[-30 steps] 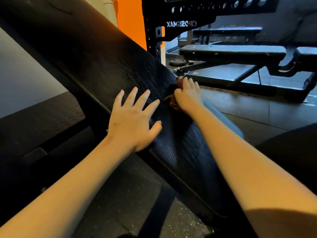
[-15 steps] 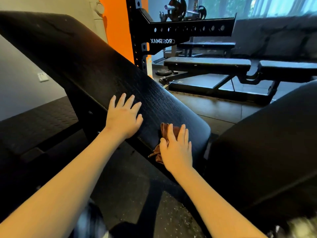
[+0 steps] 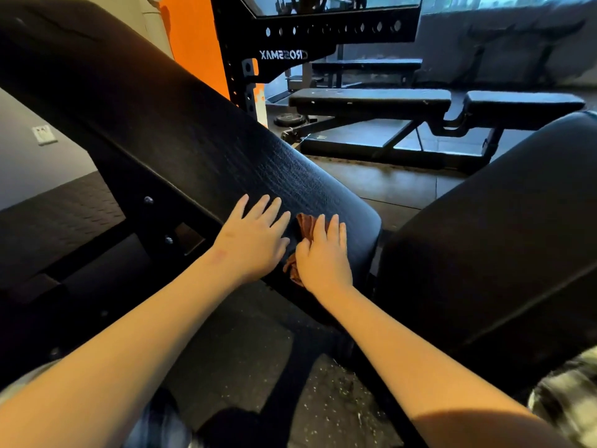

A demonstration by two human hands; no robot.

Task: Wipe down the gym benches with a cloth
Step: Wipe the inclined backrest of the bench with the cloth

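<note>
- The right hand (image 3: pixel 324 257) presses flat on a brown cloth (image 3: pixel 305 227), fingers spread over it, at the lower end of the tilted backrest (image 3: pixel 181 124).
- The left hand (image 3: pixel 253 240) lies open and empty on the pad, just left of the cloth.
- Beyond the hands, the black rack (image 3: pixel 319 37) bears mirrored white lettering reading "CROSMAX".
- Right of the right hand sits the seat pad (image 3: pixel 504 227); farther back stands a flat bench (image 3: pixel 371 100).
- The cloth is bunched, showing past the fingertips and beside the thumb.
</note>
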